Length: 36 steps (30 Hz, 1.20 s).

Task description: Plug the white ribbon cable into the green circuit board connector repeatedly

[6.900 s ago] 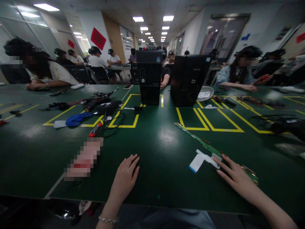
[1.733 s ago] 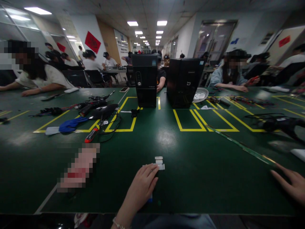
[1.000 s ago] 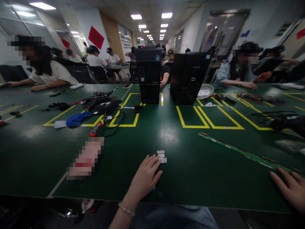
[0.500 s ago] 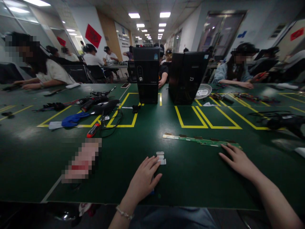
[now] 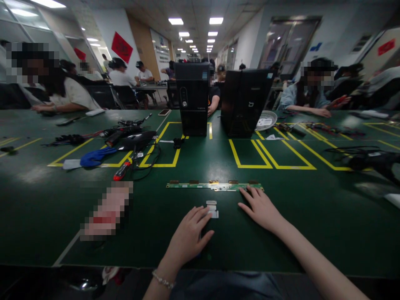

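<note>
A long, narrow green circuit board [image 5: 200,186] lies flat across the table in front of me, with several gold-brown tabs along its far edge. My right hand [image 5: 258,206] is open, its fingertips touching the near edge of the board toward its right end. Closer to me lies a small white flat ribbon cable [image 5: 213,213] with a connector at its far end. My left hand [image 5: 192,233] rests open on the table, fingertips on the cable's left side; the palm hides whatever is beneath it.
Two black computer towers [image 5: 191,100] stand at the table's middle. On the left lie a red-and-black screwdriver [image 5: 121,171], a blue glove [image 5: 96,157] and black cables [image 5: 125,127]. A white basket [image 5: 267,120] and more cables [image 5: 368,158] are at right. People sit around the table.
My right hand has moved left, and the circuit board has slid left with it and straightened to lie crosswise. My left hand and the ribbon cable have hardly moved.
</note>
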Each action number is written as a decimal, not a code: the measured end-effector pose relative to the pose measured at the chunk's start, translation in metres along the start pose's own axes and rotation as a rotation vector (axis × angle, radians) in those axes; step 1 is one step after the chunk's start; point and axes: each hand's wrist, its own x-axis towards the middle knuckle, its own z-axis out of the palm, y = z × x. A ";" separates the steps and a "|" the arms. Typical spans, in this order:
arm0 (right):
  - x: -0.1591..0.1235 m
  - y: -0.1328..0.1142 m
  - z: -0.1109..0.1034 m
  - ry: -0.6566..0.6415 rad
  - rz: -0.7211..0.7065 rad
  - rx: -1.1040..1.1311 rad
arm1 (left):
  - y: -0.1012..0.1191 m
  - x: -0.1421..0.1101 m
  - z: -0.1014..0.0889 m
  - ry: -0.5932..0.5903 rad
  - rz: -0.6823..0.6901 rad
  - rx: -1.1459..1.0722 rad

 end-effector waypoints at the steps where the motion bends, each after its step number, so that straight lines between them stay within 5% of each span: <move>1: -0.001 -0.007 0.000 0.003 -0.012 0.000 | 0.000 0.000 0.000 0.002 -0.003 -0.001; 12: 0.000 -0.052 0.002 0.026 -0.146 -0.003 | -0.002 -0.001 0.003 -0.027 -0.010 -0.001; 21: 0.015 -0.036 -0.016 0.048 -0.282 0.046 | -0.002 0.000 0.004 -0.031 -0.012 -0.002; 36: 0.024 -0.024 0.014 0.011 -0.359 0.316 | 0.014 0.015 0.007 0.010 0.026 0.102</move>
